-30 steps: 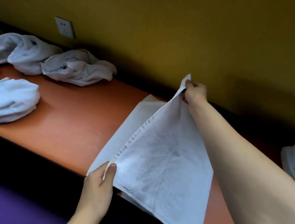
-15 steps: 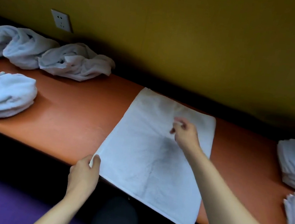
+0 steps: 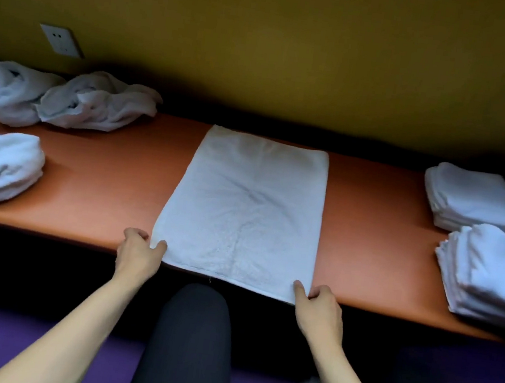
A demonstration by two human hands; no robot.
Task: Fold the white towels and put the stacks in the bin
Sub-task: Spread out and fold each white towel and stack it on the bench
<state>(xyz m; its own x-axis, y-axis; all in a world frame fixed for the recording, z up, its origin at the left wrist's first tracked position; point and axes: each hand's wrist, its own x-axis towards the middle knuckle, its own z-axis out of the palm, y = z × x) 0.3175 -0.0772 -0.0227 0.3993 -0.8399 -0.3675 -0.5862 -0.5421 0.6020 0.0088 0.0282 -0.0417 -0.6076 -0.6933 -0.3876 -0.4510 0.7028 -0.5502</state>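
A white terry towel (image 3: 244, 209), folded into a long rectangle, lies flat at the centre of a smooth orange-brown shelf (image 3: 97, 178). The left hand (image 3: 138, 255) pinches its near corner at 7 o'clock; the right hand (image 3: 319, 307) pinches the corner at 5 o'clock. Crumpled towels (image 3: 65, 98) are heaped at 10 o'clock, and two neat folded stacks (image 3: 486, 248) sit at 3 o'clock. A wall socket (image 3: 60, 39) sits on the mustard wall.

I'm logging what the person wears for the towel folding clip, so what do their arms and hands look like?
Both arms are bare with no sleeves in view. The left hand and right hand wear no gloves, and no rings, watch or bracelets show. Fingernails look short and unpainted.
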